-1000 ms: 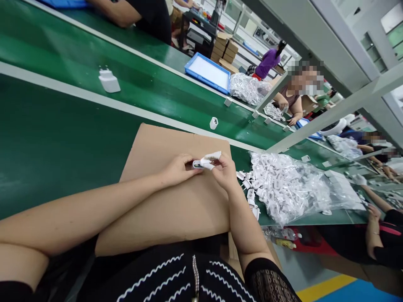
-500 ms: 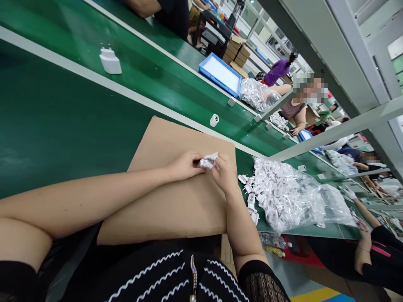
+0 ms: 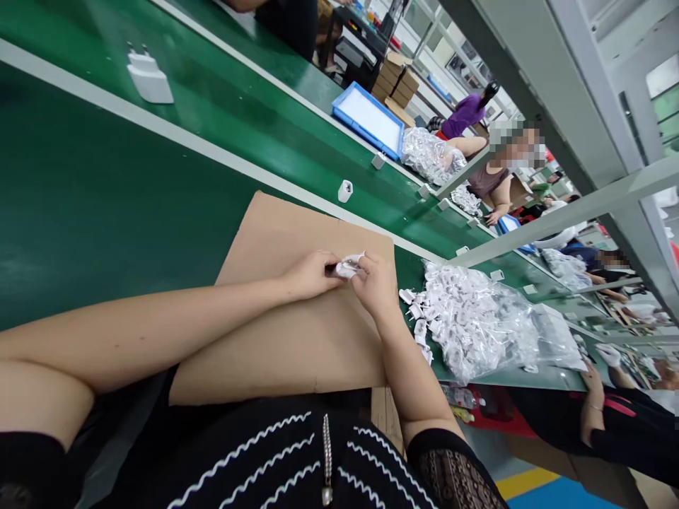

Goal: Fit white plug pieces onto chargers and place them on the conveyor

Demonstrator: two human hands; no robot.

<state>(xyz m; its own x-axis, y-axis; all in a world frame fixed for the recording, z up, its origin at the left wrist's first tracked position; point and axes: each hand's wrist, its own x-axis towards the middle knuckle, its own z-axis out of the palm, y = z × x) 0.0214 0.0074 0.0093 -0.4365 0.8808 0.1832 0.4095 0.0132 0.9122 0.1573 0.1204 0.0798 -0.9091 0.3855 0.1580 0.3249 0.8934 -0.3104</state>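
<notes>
The left hand (image 3: 310,276) is curled closed on a white charger (image 3: 347,267), which looks pinched between both hands above a cardboard sheet (image 3: 286,353); the right hand (image 3: 376,286) grips its far end, near a plastic bag of white chargers (image 3: 477,325)

Bench: green conveyor workbench (image 3: 79,212) with grey rail (image 3: 223,159)
Near belt: cardboard sheet (image 3: 281,353), clear bag of white plugs (image 3: 477,325)
Beyond rail: white wall charger (image 3: 150,81), white cube (image 3: 345,191)

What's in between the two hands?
In the head view, a small white piece sits between the left hand and the right hand. Both hands pinch it, above a brown cardboard sheet.
</notes>
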